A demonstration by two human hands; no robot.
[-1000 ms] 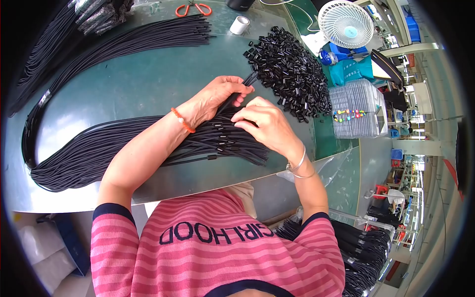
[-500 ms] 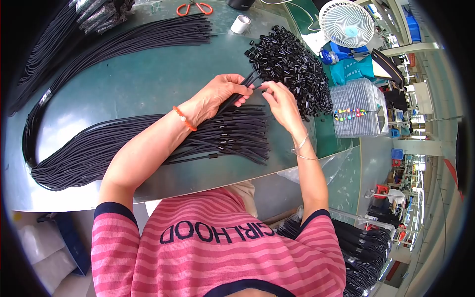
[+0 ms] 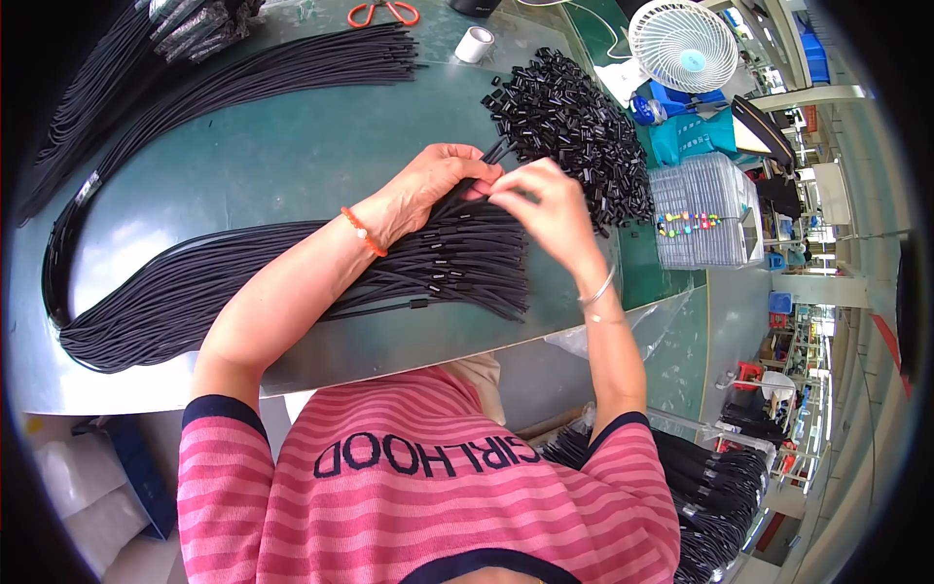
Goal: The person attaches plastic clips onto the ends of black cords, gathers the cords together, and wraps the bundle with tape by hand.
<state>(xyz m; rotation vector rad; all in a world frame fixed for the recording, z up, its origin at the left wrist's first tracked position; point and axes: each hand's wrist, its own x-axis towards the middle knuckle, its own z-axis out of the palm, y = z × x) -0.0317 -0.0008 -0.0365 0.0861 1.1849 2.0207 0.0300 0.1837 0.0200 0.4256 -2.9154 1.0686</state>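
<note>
Left hand (image 3: 443,183) grips black cords (image 3: 499,150); right hand (image 3: 552,209) pinched closed beside it, contents hidden. Likely cord-end work; next move needs them steady.

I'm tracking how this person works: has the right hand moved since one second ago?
Yes. Against the pile of small black pieces, the right hand has shifted closer, up and rightward in view.

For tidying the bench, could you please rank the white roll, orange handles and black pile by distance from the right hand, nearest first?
1. Black pile: just beyond the right hand
2. White roll: forward-left
3. Orange handles: farther left
</note>
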